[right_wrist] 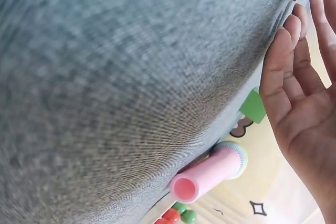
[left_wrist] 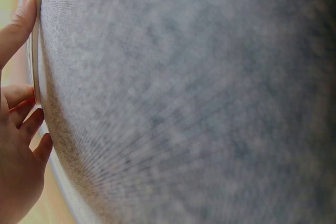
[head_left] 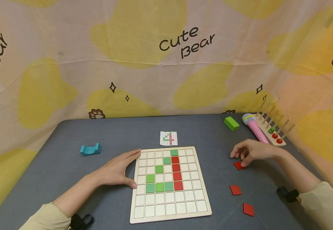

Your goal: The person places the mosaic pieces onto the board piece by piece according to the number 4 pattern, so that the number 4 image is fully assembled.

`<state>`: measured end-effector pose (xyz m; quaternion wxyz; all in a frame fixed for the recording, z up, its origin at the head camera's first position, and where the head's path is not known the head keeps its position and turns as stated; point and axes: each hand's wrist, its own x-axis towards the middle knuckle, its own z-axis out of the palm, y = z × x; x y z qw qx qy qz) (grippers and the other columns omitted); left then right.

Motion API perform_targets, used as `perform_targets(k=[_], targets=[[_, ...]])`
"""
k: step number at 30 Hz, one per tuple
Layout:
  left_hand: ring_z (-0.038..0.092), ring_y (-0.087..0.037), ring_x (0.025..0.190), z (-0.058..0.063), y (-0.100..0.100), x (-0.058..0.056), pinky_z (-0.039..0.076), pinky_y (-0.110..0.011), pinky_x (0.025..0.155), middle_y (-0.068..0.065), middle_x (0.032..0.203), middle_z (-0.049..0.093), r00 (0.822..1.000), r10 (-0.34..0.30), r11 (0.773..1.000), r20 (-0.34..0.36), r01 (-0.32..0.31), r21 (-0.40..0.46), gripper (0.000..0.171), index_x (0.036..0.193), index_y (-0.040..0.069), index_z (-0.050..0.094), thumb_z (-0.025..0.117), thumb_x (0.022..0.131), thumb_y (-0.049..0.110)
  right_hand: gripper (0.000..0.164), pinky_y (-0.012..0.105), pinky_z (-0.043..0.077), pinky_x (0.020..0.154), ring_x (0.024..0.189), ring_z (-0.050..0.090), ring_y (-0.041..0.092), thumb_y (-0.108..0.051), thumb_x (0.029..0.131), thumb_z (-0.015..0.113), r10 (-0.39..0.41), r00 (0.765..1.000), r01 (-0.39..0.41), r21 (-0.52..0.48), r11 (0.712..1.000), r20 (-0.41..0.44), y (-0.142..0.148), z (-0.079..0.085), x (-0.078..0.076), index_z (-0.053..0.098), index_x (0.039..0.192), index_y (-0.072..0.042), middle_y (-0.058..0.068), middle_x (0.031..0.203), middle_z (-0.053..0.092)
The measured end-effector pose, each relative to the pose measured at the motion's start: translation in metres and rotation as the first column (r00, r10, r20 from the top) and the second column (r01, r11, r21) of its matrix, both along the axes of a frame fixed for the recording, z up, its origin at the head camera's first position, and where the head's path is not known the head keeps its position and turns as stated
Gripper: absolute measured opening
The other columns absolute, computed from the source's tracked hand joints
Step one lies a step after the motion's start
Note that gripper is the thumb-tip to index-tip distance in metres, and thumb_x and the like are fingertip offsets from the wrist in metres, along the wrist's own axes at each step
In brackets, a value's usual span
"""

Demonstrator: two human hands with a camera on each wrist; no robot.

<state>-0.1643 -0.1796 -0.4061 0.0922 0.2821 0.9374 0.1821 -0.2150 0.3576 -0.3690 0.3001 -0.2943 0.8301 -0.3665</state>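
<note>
A cream grid board (head_left: 166, 217) lies flat on the dark grey table, with green tiles (head_left: 159, 187) and a column of red tiles (head_left: 177, 176) in its squares. My left hand (head_left: 117, 168) rests at its left edge, thumb and fingers spread along the rim; in the left wrist view the fingertips (left_wrist: 25, 3) touch that edge. On the right, my right hand (head_left: 252, 151) hovers low over a loose red tile (head_left: 238, 165), its thumb overlapping the tile and its other fingers loosely bent. Two more loose red tiles, one nearer (head_left: 248, 209) and one farther (head_left: 235, 190), lie below that hand.
Behind the board lies a small pattern card (head_left: 168, 138). A blue curved block (head_left: 90, 149) sits at left. At the back right are a green block (head_left: 231, 124), a pink toy microphone (head_left: 256, 129) and a wooden peg rack (head_left: 281, 143) with red and green beads. A printed cloth hangs behind.
</note>
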Motion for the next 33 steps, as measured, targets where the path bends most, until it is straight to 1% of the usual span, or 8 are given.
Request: perform_targets(k=[5,12,15,18,26,29,33], targets=[[0.039,-0.036,0.145,-0.0004,0.0004,-0.0002,0.039,-0.06,0.109,-0.007,0.162,0.032,1.0,0.001,1.0,-0.001,-0.001,0.001,0.118,0.154,0.008,0.035,0.079,0.063,0.069,0.04,0.022,0.052,0.071,0.083,0.058,0.021,-0.008,0.079,0.079,0.025,0.999,-0.024,-0.017,1.0,0.035,0.0032,-0.0011,0.0003,0.065,0.115,0.003,0.007,0.099,0.062],[0.039,-0.036,0.145,-0.0002,0.0005,0.0,0.039,-0.059,0.109,-0.007,0.162,0.032,1.0,0.003,1.0,0.002,-0.003,0.006,0.117,0.153,0.008,0.035,0.081,0.063,0.066,0.039,0.021,0.05,0.07,0.083,0.054,0.022,-0.005,0.08,0.076,0.057,0.996,-0.054,-0.045,0.998,0.064,0.0054,-0.0033,-0.0009,0.065,0.115,0.005,0.0,0.101,0.063],[0.039,-0.036,0.145,0.0001,0.0002,0.0003,0.038,-0.06,0.11,-0.007,0.162,0.032,1.0,0.004,1.0,0.006,-0.004,0.01,0.117,0.153,0.007,0.035,0.082,0.063,0.066,0.038,0.02,0.049,0.07,0.083,0.054,0.022,-0.006,0.08,0.076,0.061,0.996,-0.058,-0.045,0.997,0.066,0.0056,-0.0044,-0.0011,0.065,0.115,0.004,-0.001,0.101,0.062],[0.039,-0.036,0.145,0.0002,0.0,0.0005,0.038,-0.06,0.11,-0.007,0.162,0.032,1.0,0.003,1.0,0.008,-0.003,0.012,0.117,0.153,0.007,0.035,0.082,0.064,0.066,0.038,0.021,0.049,0.07,0.083,0.054,0.022,-0.008,0.08,0.077,0.054,0.997,-0.052,-0.031,0.998,0.049,0.0055,-0.0055,-0.0011,0.067,0.114,0.002,0.002,0.101,0.063],[0.039,-0.035,0.145,0.0011,0.001,0.0009,0.039,-0.058,0.11,-0.007,0.162,0.032,1.0,0.002,1.0,0.009,-0.002,0.008,0.117,0.153,0.007,0.035,0.082,0.064,0.065,0.035,0.022,0.049,0.07,0.082,0.054,0.024,-0.013,0.078,0.081,0.044,0.999,-0.044,0.004,0.999,-0.021,0.0035,-0.0069,-0.0001,0.07,0.11,-0.003,0.017,0.097,0.062],[0.039,-0.035,0.145,0.0011,0.0009,0.0009,0.039,-0.058,0.11,-0.007,0.162,0.032,1.0,0.004,1.0,0.009,-0.004,0.006,0.117,0.153,0.007,0.035,0.082,0.064,0.065,0.034,0.022,0.049,0.069,0.082,0.054,0.023,-0.015,0.077,0.082,0.044,0.998,-0.043,0.016,0.999,-0.04,0.0029,-0.0082,-0.0005,0.07,0.108,-0.005,0.02,0.096,0.061],[0.039,-0.035,0.145,0.0009,0.0007,0.0007,0.039,-0.058,0.11,-0.008,0.162,0.032,1.0,0.002,1.0,0.006,-0.002,0.008,0.117,0.154,0.007,0.035,0.082,0.063,0.066,0.03,0.022,0.049,0.067,0.079,0.055,0.02,-0.016,0.077,0.081,0.052,0.997,-0.05,0.026,0.998,-0.057,0.0023,-0.0094,-0.0011,0.07,0.104,-0.007,0.018,0.096,0.061]])
